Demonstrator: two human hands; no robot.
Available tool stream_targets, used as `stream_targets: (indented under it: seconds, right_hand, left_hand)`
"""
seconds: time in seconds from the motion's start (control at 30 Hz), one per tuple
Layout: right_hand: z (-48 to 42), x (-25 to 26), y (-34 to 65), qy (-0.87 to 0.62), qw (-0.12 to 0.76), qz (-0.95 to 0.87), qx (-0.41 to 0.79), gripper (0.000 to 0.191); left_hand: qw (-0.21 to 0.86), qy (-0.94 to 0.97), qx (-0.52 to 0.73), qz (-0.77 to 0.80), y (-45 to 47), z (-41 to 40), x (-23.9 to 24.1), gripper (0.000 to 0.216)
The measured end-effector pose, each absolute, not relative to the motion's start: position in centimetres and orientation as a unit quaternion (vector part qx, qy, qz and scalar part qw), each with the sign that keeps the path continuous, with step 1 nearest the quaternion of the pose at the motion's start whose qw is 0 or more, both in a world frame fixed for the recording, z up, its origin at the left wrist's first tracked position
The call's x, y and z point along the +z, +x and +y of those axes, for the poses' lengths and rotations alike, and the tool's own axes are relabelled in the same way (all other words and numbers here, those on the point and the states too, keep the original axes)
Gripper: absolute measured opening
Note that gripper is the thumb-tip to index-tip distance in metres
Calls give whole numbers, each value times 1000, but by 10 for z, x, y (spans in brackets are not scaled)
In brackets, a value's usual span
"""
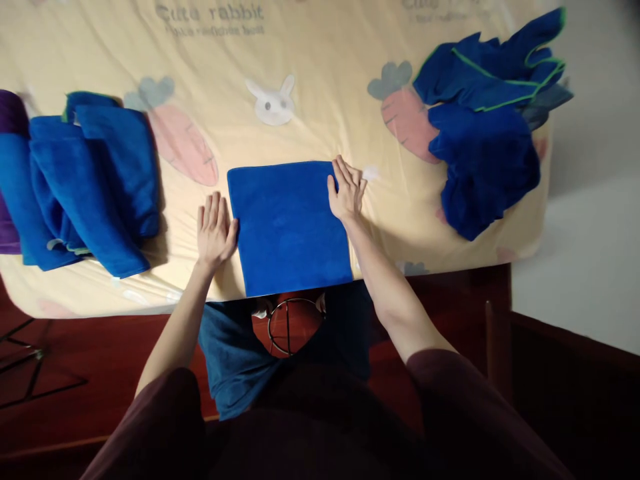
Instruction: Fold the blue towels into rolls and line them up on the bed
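Note:
A flat, square-looking blue cloth (293, 230) lies smooth in front of me, its near edge at the edge of the bed-like surface. My left hand (217, 231) rests flat on the sheet just left of the cloth, fingers stretched forward, the thumb at the cloth's left edge. At the cloth's far right corner lies my right hand (347, 189), fingers extended, partly over the right edge. Neither hand grips anything.
Folded blue cloths (100, 180) are stacked at the left beside a purple cloth (13, 113). Crumpled blue cloths (487, 163), some with green edging, lie at the right. The yellow sheet (320, 60) has rabbit and carrot prints. A white wall (595, 200) stands at the right.

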State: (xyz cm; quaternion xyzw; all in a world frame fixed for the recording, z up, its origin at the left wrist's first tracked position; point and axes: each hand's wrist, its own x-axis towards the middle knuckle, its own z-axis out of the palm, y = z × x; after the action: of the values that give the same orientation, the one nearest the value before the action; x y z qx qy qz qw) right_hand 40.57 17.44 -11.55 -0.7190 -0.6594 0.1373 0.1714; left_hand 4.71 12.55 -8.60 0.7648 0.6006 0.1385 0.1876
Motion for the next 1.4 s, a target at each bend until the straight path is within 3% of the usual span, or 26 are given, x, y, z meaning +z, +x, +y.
stream_targets:
  seconds: [0.17, 0.3, 0.53, 0.67, 0.8, 0.97, 1.07, 1.2, 1.3, 1.4]
  right_hand:
    - [175, -119, 403, -727, 166, -656, 120, 61]
    - [171, -112, 394, -737, 151, -651, 102, 59]
    - [161, -50, 365, -820, 108, -552, 111, 56]
    - [146, -10, 375, -862, 100, -481, 123, 63]
    - [49, -7, 391, -806, 167, -556, 117, 66]
    - [-157, -75, 383, -773, 227, -566, 176, 63]
    - [-230, -103, 374, -794, 244, -514, 215, 61]
    - [-237, -100, 371, -806, 240, -502, 201, 56]
    - [-216, -97, 373, -802, 250, -520, 154, 52]
    - [-199, -103, 374, -776, 286, -551, 114, 49]
  left_hand:
    - [171, 764, 109, 612, 11, 39, -92, 68]
    - [157, 757, 112, 624, 4, 26, -103, 66]
    - [135, 770, 105, 615, -4, 23, -85, 64]
    - [128, 768, 124, 615, -8, 20, -79, 63]
    - [135, 757, 151, 621, -6, 20, -76, 62]
    - [178, 689, 205, 672, 14, -25, -91, 59]
    - [193, 687, 236, 660, 34, -92, -112, 61]
    - [285, 684, 237, 629, 54, -161, -133, 73]
    - [424, 642, 221, 600, 54, -166, -138, 79]
    - [500, 554, 283, 602, 47, -154, -143, 73]
